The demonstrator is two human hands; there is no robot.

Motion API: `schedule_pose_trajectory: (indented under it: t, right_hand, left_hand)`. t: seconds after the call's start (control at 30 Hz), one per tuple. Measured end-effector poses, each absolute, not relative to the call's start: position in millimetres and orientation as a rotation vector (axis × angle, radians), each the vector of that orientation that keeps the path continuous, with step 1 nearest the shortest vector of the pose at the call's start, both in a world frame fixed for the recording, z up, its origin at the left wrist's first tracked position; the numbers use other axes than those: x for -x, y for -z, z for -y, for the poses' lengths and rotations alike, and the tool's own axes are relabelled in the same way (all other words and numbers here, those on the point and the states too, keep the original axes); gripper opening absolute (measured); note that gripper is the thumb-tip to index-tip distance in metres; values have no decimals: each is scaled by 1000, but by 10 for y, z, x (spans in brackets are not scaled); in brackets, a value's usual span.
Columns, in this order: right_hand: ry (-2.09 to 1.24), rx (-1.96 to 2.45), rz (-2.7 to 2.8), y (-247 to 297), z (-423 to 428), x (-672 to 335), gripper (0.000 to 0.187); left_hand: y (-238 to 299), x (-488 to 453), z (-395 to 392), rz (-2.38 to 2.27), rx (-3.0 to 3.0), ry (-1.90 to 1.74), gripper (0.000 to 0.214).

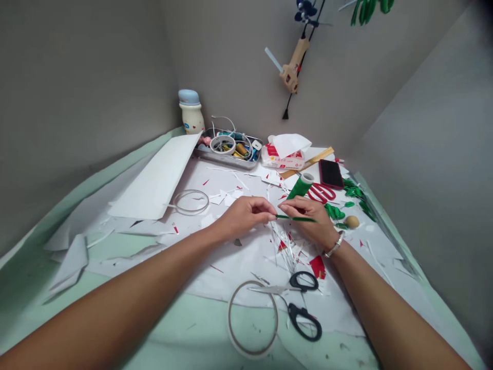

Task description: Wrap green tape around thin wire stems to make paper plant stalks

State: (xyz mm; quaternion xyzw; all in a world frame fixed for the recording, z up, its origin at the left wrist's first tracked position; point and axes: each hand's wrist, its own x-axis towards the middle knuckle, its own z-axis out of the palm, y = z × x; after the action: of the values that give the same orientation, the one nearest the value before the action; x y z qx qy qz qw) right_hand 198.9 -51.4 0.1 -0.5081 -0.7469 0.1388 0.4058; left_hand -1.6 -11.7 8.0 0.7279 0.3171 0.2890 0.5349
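Note:
My left hand (252,215) is closed, thumb and forefinger pinching one end of a thin green stem (304,219). The stem runs across to my right hand (311,218), whose fingers are curled together around it; part of it is hidden behind a finger. Just beyond my right hand leans a spool of green thread (299,187). Below the hands lies a bunch of thin pale wires (285,249) among red and white paper scraps. Nearer to me, black-handled scissors (296,290) lie with their blades pointing left, over the edge of a large tape roll (231,318).
At the back stand a metal tray (246,163) of spools and tape, a tissue pack (283,159) and a capped bottle (191,115). Rightward lie a phone (331,173), red-handled scissors (321,192) and green leaves (334,211). A glue gun (295,67) hangs on the wall. White card (157,177) leans left.

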Motion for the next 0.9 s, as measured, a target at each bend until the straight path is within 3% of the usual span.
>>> schedule_pose_trajectory:
  t: [0.23, 0.6, 0.9]
  right_hand:
    - [-245, 1249, 2183, 59, 583, -1833, 17]
    - [29, 1214, 2231, -27, 589, -1881, 19]
    - [-87, 1252, 2124, -41, 557, -1937, 15]
  left_hand:
    - [-59, 24, 53, -965, -1655, -887, 14]
    - [-13, 47, 108, -1158, -2392, -798, 16]
    - [-26, 35, 167, -1192, -2414, -796, 16]
